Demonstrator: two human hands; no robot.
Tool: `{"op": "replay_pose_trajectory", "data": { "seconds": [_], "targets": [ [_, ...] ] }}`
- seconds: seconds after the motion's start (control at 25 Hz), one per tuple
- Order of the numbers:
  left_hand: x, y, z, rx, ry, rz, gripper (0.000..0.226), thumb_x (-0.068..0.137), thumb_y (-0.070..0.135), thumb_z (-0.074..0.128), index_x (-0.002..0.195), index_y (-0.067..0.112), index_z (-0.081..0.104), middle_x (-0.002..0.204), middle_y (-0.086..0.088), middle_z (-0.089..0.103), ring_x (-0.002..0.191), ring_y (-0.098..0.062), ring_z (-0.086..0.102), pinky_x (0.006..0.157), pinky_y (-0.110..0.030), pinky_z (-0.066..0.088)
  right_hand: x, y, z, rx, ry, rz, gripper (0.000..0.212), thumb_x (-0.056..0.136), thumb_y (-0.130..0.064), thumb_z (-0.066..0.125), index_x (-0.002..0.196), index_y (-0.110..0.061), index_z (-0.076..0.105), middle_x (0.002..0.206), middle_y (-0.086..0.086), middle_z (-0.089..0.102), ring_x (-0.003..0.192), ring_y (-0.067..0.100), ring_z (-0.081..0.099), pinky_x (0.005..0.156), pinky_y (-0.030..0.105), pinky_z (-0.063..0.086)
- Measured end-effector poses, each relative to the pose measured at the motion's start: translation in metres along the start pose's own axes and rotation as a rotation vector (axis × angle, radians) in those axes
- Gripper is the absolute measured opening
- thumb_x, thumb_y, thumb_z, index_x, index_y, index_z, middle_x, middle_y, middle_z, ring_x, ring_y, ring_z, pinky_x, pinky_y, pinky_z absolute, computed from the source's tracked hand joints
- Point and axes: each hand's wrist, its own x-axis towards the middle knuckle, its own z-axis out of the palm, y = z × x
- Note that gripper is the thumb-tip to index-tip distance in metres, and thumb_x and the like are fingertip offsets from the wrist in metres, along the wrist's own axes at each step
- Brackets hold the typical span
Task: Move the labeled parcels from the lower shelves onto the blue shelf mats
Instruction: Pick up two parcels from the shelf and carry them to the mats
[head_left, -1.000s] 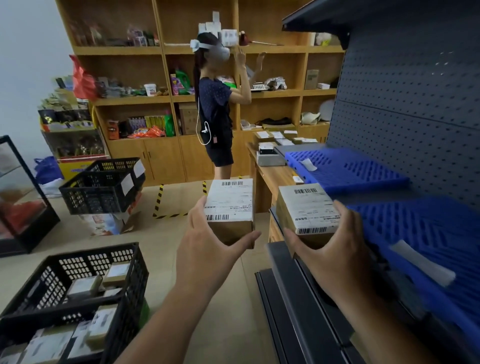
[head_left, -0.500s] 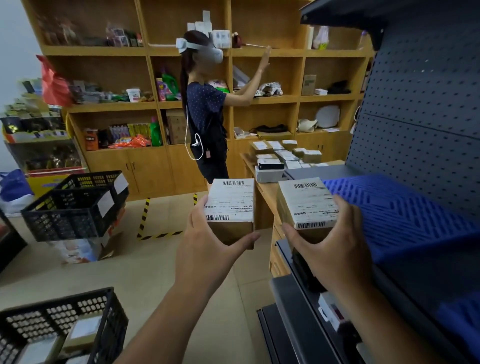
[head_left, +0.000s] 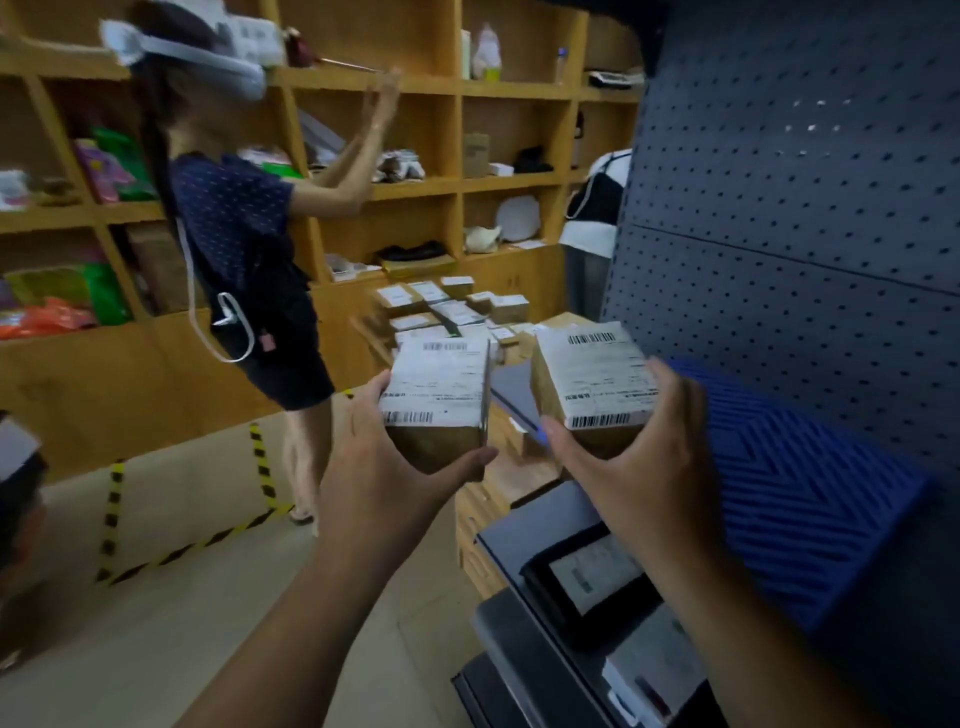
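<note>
My left hand (head_left: 384, 467) grips a small brown parcel (head_left: 436, 384) with a white barcode label on top, held in mid-air over the floor. My right hand (head_left: 639, 457) grips a second labeled parcel (head_left: 592, 379) just to its right, at the left edge of the blue shelf mat (head_left: 795, 488). The mat lies on the dark metal shelf in front of the grey pegboard back. Below it, more labeled parcels (head_left: 592, 571) lie on the lower shelves.
A person in a headset (head_left: 239, 218) stands ahead on the left, reaching into the wooden shelving (head_left: 509, 88). A wooden table with several labeled parcels (head_left: 447, 306) is behind my hands. Yellow-black tape (head_left: 260, 467) marks the floor. A black crate's edge (head_left: 15, 483) shows far left.
My view has risen and swung right; both hands still carry their parcels and have moved closer to the upper blue mat. The lower mat and black crates have dropped out of view.
</note>
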Motion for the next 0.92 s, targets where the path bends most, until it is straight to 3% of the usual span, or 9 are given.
{"op": "replay_pose_trajectory", "data": {
  "seconds": [0.28,0.4,0.56,0.76,0.92],
  "targets": [
    [0.077,0.023,0.091,-0.153,-0.174,0.109,0.130,0.046,0.091,0.073,0.151,0.034,0.024,0.151,0.009,0.044,0.134,-0.008,0.043,0.103,-0.042,0.051,0.046,0.055,-0.011,-0.184,0.178,0.190,0.101,0.068,-0.071,0.074,0.144,-0.018,0.035,0.135,0.001,0.042,0.120,0.022,0.050,0.079,0.041,0.054],
    [0.094,0.035,0.134,-0.279,-0.297,0.165,0.126,0.045,0.089,0.076,0.148,0.038,0.025,0.146,0.011,0.048,0.125,-0.001,0.045,0.100,-0.033,0.048,0.051,0.070,-0.024,-0.279,0.250,0.262,0.103,0.067,-0.074,0.073,0.146,-0.022,0.032,0.135,-0.003,0.038,0.121,0.018,0.048,0.082,0.038,0.054],
    [0.106,0.051,0.182,-0.381,-0.496,0.245,0.127,0.045,0.090,0.075,0.149,0.036,0.025,0.145,0.013,0.049,0.131,-0.008,0.049,0.102,-0.039,0.050,0.041,0.080,-0.041,-0.368,0.391,0.406,0.100,0.064,-0.073,0.076,0.143,-0.028,0.033,0.129,-0.009,0.036,0.120,0.014,0.047,0.087,0.036,0.050],
    [0.109,0.065,0.207,-0.431,-0.601,0.351,0.121,0.048,0.089,0.075,0.147,0.038,0.026,0.144,0.014,0.048,0.128,-0.010,0.051,0.100,-0.042,0.052,0.025,0.077,-0.050,-0.429,0.486,0.518,0.101,0.059,-0.078,0.074,0.140,-0.032,0.035,0.130,-0.008,0.039,0.120,0.014,0.049,0.090,0.043,0.054],
    [0.113,0.063,0.211,-0.454,-0.633,0.372,0.121,0.050,0.086,0.077,0.148,0.034,0.027,0.143,0.014,0.048,0.127,-0.010,0.051,0.100,-0.039,0.051,0.025,0.069,-0.039,-0.419,0.489,0.526,0.099,0.056,-0.084,0.073,0.134,-0.041,0.029,0.120,-0.021,0.031,0.117,0.008,0.050,0.089,0.039,0.056]
  ]
}}
